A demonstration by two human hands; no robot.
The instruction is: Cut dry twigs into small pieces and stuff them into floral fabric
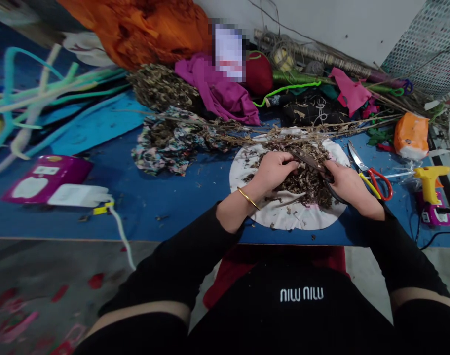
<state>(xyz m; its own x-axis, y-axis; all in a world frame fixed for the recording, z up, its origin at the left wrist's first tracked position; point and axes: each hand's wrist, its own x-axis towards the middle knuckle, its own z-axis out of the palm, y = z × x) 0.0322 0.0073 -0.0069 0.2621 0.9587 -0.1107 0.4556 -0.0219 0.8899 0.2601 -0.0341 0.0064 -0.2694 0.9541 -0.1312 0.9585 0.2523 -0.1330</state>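
Observation:
A heap of dried, brown, crumbled leaves lies on a round piece of white cloth at the table's near edge. Over the heap, my right hand grips a pair of dark scissors, whose blades point left toward my other hand. My left hand is closed at the heap's left side, its fingertips pinching some dried leaves beside the blade tips. What exactly lies between those fingertips is partly hidden. Long thin dry stems cross behind the cloth.
Red-and-yellow-handled scissors and a yellow glue gun lie to the right, near an orange packet. Flowered fabric is bunched behind on the left. A purple box and a white power strip sit farther left.

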